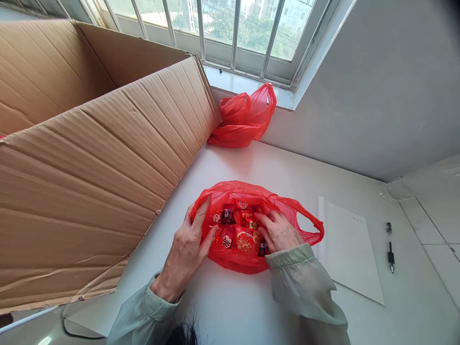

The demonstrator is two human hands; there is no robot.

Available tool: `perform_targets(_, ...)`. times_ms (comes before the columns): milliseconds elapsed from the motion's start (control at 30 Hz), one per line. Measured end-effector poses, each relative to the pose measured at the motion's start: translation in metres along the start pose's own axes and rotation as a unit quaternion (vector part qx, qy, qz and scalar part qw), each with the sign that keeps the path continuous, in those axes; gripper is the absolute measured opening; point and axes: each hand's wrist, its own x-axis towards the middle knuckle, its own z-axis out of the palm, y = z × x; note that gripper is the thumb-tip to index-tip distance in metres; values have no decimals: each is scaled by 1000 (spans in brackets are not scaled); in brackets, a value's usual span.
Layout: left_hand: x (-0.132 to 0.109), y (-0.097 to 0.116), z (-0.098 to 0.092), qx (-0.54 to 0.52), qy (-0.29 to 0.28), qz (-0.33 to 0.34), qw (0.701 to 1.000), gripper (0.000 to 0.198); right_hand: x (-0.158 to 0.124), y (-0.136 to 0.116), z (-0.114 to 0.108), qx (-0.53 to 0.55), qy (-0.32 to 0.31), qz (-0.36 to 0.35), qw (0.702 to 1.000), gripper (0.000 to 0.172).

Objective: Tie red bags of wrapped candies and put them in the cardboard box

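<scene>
A red plastic bag (237,267) lies with its mouth spread on the white table. Inside are several red wrapped sweets, among them a larger red packet (247,241) with gold characters and a dark-wrapped sweet (228,215). My left hand (189,244) is at the bag's left rim, thumb and forefinger apart, spreading against the plastic. My right hand (278,230) reaches in from the right, fingers apart and touching the sweets. I see nothing gripped in it, though some fingertips are partly hidden among the wrappers.
A large open cardboard box (108,191) takes up the left side. Another red plastic bag (246,117) sits by the window (251,33). White paper (354,254) lies right of the bag, and farther right a pen (391,258). A grey wall (377,91) bounds the table behind.
</scene>
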Motion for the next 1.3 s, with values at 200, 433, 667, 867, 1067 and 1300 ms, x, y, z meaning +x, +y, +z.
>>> perform_targets(200,-2,0,-2,-10,-29,26,999,72,9,9,13,-27,44,40,998,48)
perform_targets(433,-12,-5,-12,13,-144,-6,989,82,3,9,9,-33,0,20,999,68)
perform_targets(667,-17,-11,-7,0,-149,2,989,72,-4,1,-1,0,-20,-32,999,53)
perform_targets(867,-18,-11,-2,-10,-141,-4,990,67,-9,1,-4,33,-24,-53,998,27)
perform_targets(1067,-18,-11,-3,-8,-154,-15,988,69,-10,11,-7,53,-66,-99,992,25)
perform_targets(1300,-17,-9,-4,-5,-164,-11,986,69,-19,43,-13,27,-47,-22,998,23)
